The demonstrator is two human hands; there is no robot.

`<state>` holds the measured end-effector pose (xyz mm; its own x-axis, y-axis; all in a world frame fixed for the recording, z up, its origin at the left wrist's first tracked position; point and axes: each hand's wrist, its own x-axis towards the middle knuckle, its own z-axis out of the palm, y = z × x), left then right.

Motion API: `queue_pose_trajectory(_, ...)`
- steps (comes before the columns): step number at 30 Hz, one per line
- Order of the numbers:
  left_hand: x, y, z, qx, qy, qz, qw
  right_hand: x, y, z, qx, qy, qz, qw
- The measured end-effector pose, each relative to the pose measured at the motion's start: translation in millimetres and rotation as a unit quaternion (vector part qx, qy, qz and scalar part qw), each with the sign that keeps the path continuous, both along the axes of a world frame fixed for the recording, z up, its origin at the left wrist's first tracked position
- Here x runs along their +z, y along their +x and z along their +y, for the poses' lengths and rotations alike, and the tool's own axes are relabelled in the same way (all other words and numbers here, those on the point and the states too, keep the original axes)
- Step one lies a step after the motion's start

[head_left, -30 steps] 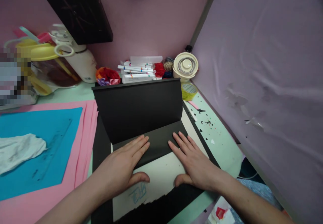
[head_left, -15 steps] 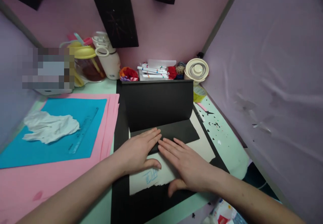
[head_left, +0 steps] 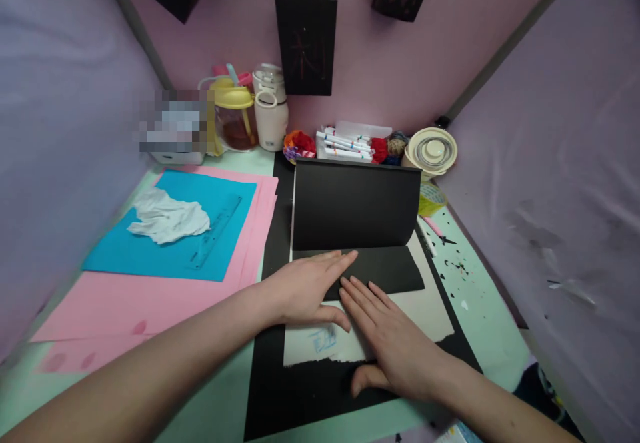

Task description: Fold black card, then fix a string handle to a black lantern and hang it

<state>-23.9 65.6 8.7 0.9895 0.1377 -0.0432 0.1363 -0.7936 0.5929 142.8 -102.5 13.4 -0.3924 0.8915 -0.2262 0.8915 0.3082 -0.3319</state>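
Observation:
A folded black paper sheet (head_left: 355, 213) stands with its upper flap upright and its lower flap lying flat. My left hand (head_left: 305, 286) lies flat and open on the lower flap's left part. My right hand (head_left: 395, 343) rests flat beside it, fingers stretched onto the flap's front edge. Under the flap lies a torn white sheet (head_left: 430, 310) with blue scribbles, on a larger black sheet (head_left: 300, 396).
Pink sheets (head_left: 150, 303), a blue sheet (head_left: 165, 250) with a clear ruler (head_left: 215, 230) and crumpled white tissue (head_left: 167, 216) lie at left. Markers (head_left: 345, 146), a round lidded tub (head_left: 433, 150), a yellow tape roll (head_left: 430, 198) and a yellow-lidded jar (head_left: 233, 113) stand at the back. Paper scraps (head_left: 457, 266) litter the right.
My hands have drawn closer together on the lower flap, the left fingers sliding right. The view has swung left, showing more of the pink and blue sheets.

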Motion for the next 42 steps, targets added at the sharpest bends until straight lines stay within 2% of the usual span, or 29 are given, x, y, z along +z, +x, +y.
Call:
queue_pose_trajectory(5,3.7,0,3,-0.004,-0.026,0.015,1.0,8.1,-14,18,0.034,-0.006,0.041,0.999)
queue_pose_trajectory(11,4.4,0,3,0.002,-0.03,0.013,0.999,1.0,-21,25,0.054,-0.006,0.028,0.998)
queue_pose_trajectory(17,6.9,0,3,0.0,-0.032,0.018,0.999,4.8,-26,30,0.067,-0.004,0.034,0.997)
queue_pose_trajectory(22,7.1,0,4,0.004,-0.04,0.015,0.999,-5.9,-36,34,0.094,0.023,0.047,0.994)
queue_pose_trajectory(35,3.4,-1,3,0.007,-0.041,-0.009,0.999,-9.5,-52,43,0.079,0.037,0.035,0.996)
queue_pose_trajectory(42,3.9,-2,3,0.006,-0.036,-0.008,0.999,-11.9,-53,39,0.084,0.038,0.024,0.995)
